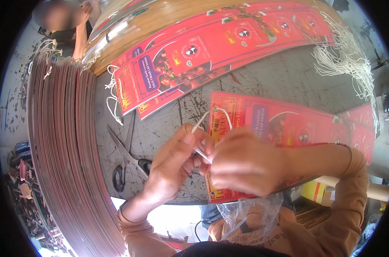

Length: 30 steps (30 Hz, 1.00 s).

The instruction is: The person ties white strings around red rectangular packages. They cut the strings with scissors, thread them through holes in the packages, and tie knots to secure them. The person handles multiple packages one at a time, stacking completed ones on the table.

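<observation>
Left hand [173,165] fingers pinch a white string [203,122]; right hand [241,165] fingers close on the same string, over a red card [288,128] (on the grey counter [288,77]); scissors [126,160] left of them

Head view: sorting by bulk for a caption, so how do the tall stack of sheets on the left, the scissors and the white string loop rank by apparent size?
1. Stack of sheets, by far the largest.
2. Scissors.
3. White string loop, smallest, though it lies nearer the camera.
</observation>
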Motion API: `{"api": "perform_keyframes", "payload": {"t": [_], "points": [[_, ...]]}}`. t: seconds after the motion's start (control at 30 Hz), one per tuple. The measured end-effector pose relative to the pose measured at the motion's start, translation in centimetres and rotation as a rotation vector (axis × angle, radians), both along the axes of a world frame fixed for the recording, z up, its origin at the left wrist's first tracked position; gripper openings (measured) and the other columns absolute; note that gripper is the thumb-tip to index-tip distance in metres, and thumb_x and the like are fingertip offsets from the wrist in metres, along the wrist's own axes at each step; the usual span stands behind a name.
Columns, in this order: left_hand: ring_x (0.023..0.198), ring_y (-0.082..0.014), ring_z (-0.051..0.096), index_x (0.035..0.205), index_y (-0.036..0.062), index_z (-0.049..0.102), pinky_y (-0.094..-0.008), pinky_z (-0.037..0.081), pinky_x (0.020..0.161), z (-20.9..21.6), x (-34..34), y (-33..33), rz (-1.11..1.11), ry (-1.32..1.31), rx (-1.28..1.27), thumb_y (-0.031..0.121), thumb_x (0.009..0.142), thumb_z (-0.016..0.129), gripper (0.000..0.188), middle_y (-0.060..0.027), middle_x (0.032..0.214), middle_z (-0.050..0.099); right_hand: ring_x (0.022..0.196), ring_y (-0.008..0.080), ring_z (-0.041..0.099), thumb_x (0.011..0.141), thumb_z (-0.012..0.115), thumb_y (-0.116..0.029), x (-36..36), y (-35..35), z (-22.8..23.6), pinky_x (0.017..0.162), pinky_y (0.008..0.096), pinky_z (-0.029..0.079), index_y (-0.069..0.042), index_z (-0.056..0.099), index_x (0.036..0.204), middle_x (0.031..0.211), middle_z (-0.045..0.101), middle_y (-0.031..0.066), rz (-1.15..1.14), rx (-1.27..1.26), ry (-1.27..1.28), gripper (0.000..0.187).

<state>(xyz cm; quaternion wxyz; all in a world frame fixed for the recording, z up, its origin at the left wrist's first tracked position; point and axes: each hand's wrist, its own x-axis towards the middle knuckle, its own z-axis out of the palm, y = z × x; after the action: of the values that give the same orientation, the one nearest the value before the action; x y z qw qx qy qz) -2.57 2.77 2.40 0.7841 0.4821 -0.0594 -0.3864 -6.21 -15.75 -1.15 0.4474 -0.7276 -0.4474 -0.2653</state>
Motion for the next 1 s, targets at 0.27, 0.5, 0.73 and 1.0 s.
{"api": "perform_keyframes", "payload": {"t": [0.27,0.5,0.73,1.0], "points": [[0.054,-0.0274,0.059,0.091,0.0000,0.049,-0.0369,0.044,0.047,0.9,-0.2,0.1,-0.232,-1.078,0.590,0.006,0.084,0.060,0.014,-0.0118,0.066,0.056,0.079,0.0233,0.054,0.087,0.054,-0.005,0.8,0.4,0.1,0.070,0.0325,0.042,-0.001,0.048,0.090,0.097,0.054,0.0144,-0.053,0.226,0.391,0.008],[0.065,-0.0208,0.064,0.097,-0.0033,0.052,-0.0300,0.050,0.056,0.0,0.5,-0.7,-0.051,-1.119,0.570,-0.002,0.084,0.057,0.014,-0.0136,0.076,0.060,0.065,0.0151,0.054,0.089,0.056,-0.009,1.5,0.0,0.0,0.058,0.0269,0.042,0.000,0.053,0.089,0.075,0.055,0.0092,-0.114,0.302,0.703,0.009],[0.076,-0.0180,0.063,0.101,-0.0029,0.055,-0.0274,0.050,0.064,-1.6,0.6,-1.0,0.060,-0.938,0.423,-0.008,0.084,0.054,0.018,-0.0135,0.085,0.059,0.067,0.0059,0.052,0.090,0.056,-0.010,2.1,-0.2,-0.2,0.059,0.0228,0.042,0.000,0.056,0.091,0.076,0.056,0.0039,-0.101,0.392,0.729,0.010],[0.074,-0.0201,0.060,0.094,0.0005,0.060,-0.0294,0.050,0.063,-1.7,0.6,-1.7,0.146,-1.161,0.447,-0.012,0.080,0.055,0.019,-0.0099,0.087,0.057,0.071,0.0049,0.053,0.088,0.059,-0.009,2.1,-0.2,0.4,0.060,0.0210,0.044,0.000,0.055,0.095,0.078,0.055,0.0023,-0.063,0.527,0.900,0.012]]}}
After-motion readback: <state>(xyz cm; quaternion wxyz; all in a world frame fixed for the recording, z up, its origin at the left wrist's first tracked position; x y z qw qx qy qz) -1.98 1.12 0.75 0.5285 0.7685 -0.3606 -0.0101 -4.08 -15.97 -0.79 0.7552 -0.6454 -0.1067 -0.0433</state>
